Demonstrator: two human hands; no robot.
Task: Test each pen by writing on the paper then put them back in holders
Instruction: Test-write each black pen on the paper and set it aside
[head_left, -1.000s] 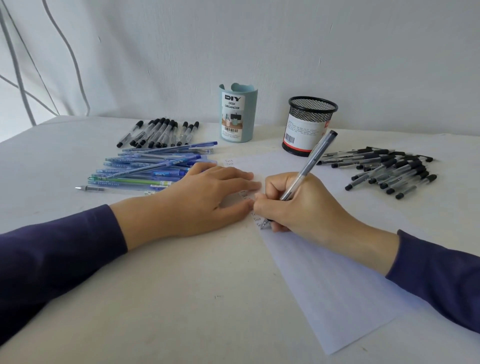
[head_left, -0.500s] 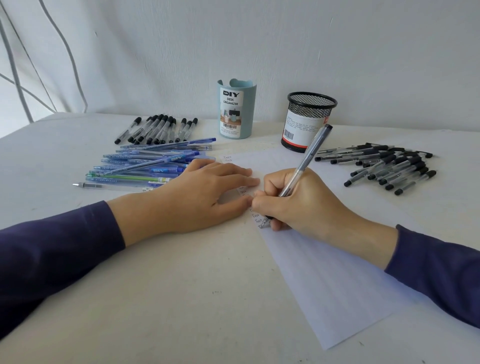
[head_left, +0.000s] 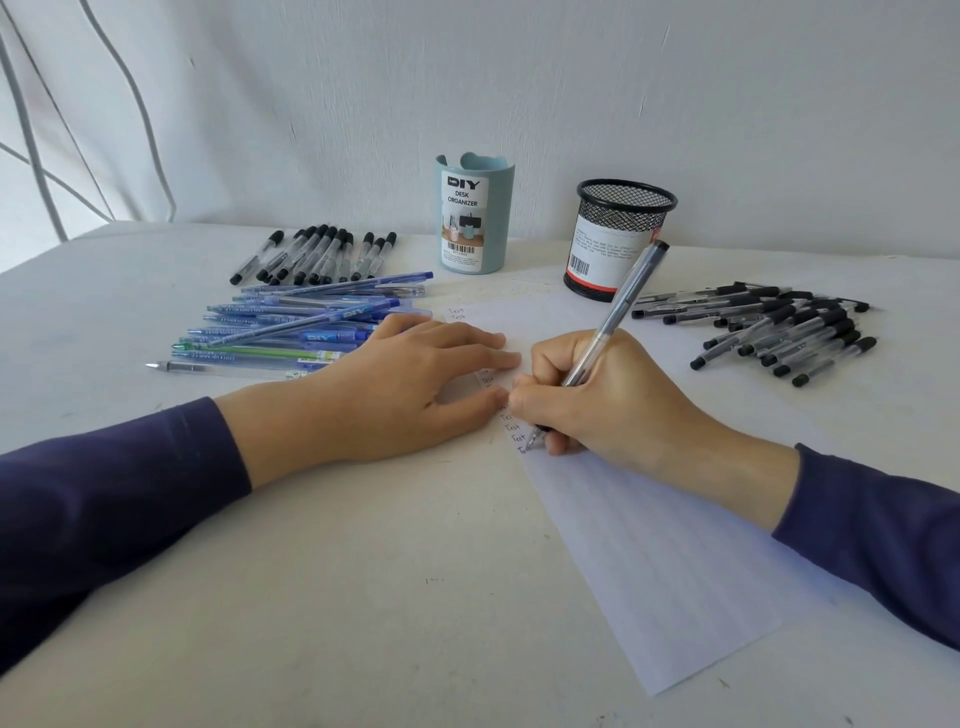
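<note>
Matte white table (head_left: 363, 597), draped white cloth (head_left: 519, 78) behind
Writing: right hand (head_left: 613, 395) pinches clear plastic pen (head_left: 618, 306) on lined paper (head_left: 675, 561); left hand (head_left: 395, 384) flat

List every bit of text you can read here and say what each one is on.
"DIY DESK ORGANIZER": label on the blue holder.
"Test", handwritten again and again: down the left edge of the paper.
"DIY": barrels of some blue pens.
Small print and barcode digits on the blue holder's label and on the mesh holder's label: too small to read.
Any print on the black-capped pens: too small to tell.
</note>
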